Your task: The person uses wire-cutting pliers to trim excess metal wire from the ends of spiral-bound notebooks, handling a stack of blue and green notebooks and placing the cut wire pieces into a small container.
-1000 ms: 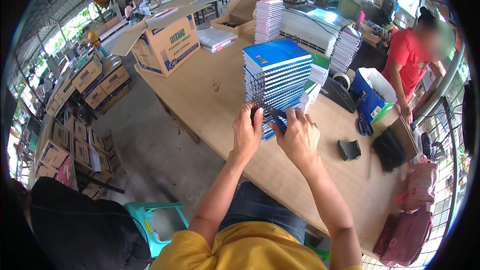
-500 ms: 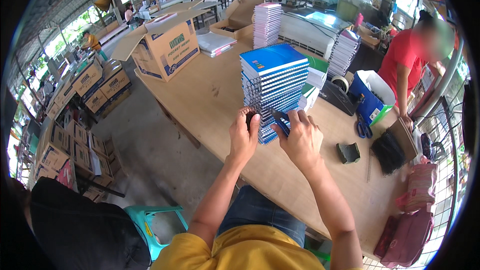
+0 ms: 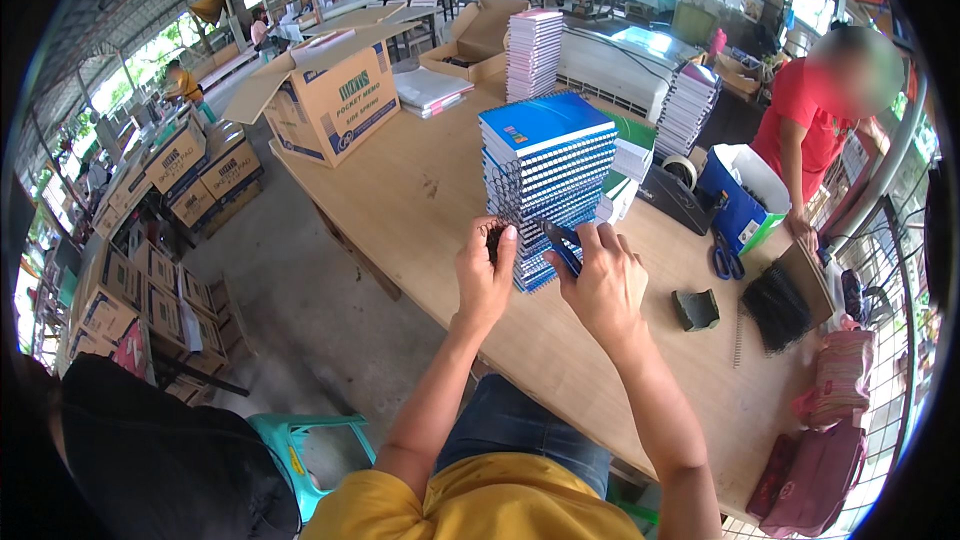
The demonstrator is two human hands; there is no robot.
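Observation:
A tall stack of spiral notebooks with blue covers (image 3: 548,127) stands on the wooden table in front of me, coil edges turned toward me. My right hand (image 3: 606,278) grips blue-handled pliers (image 3: 566,252). Their dark jaws are against the coils low on the stack's near side. At the stack's left near corner, my left hand (image 3: 484,275) is closed round a small clump of dark wire coil (image 3: 493,237). Its fingertips are close to the notebook coils; whether they touch them I cannot tell.
An open carton (image 3: 335,100) stands at the table's far left. Right of the stack are a blue-and-white box (image 3: 738,195), blue scissors (image 3: 726,255), a small dark green tray (image 3: 695,309) and a bundle of black coils (image 3: 776,305). A person in red (image 3: 815,125) leans at the right.
Both hands stay almost in place, with the pliers still at the coils. The person in red has shifted slightly.

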